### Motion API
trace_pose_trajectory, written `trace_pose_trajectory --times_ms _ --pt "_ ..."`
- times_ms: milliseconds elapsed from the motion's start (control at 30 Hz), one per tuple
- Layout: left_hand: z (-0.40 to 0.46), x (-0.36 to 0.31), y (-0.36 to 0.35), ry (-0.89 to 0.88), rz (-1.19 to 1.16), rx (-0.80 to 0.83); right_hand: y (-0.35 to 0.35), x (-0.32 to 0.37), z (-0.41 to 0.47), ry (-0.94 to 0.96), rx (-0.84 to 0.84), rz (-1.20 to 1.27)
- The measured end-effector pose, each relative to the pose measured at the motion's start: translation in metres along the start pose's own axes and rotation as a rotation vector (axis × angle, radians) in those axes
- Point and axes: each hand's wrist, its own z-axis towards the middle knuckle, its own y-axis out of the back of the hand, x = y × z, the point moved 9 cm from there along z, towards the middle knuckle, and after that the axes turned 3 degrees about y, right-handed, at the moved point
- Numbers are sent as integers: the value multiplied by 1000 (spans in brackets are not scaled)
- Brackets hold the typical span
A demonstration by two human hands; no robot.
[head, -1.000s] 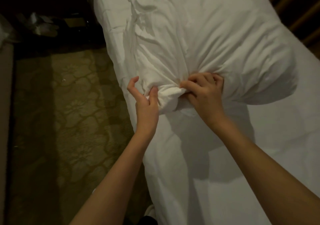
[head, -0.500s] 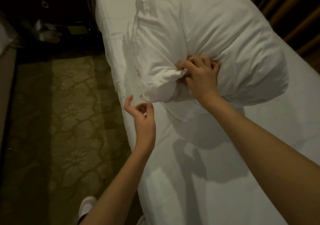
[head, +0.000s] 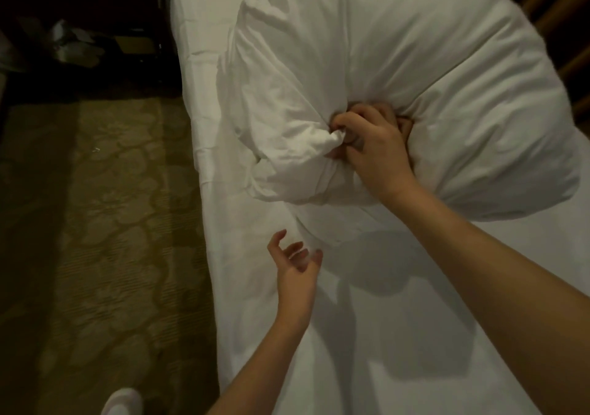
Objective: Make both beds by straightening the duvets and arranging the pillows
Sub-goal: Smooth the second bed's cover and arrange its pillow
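A large white pillow (head: 399,73) lies across the upper part of the bed (head: 399,335), whose white sheet fills the right half of the view. My right hand (head: 373,146) grips a bunched fold of the pillowcase at the pillow's near edge, fingers curled into the fabric. My left hand (head: 295,264) hovers just below the pillow's lower left corner with its fingers spread and loosely bent, holding nothing. No duvet or second bed is in view.
A patterned olive carpet (head: 105,239) runs along the bed's left side. Dark furniture with a crumpled bag (head: 73,44) stands at the top left. Wooden slats (head: 558,25) rise at the top right. A white shoe (head: 123,403) shows at the bottom edge.
My left hand has let go of the pillow's corner and dropped back toward me, opening. My right hand has kept its grip and pushed the pillow farther up the bed.
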Motion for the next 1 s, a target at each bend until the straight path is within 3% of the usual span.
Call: trace_pose_trajectory --times_ms 200,433,600,767,933,1000 --pt "41 15 -51 72 -238 23 -10 -10 -2 34 -23 17" --pt "62 24 -45 225 -168 -45 -10 -10 -2 46 -9 -24" --pt "59 -22 -23 17 19 -36 0 -10 3 22 -38 -8" --pt "44 -78 -6 -175 140 92 17 -6 20 -11 -90 17" --pt "36 -160 12 -498 476 187 41 2 48 -24 -189 49" --pt "39 -174 25 -524 516 254 49 4 60 -23 -244 48"
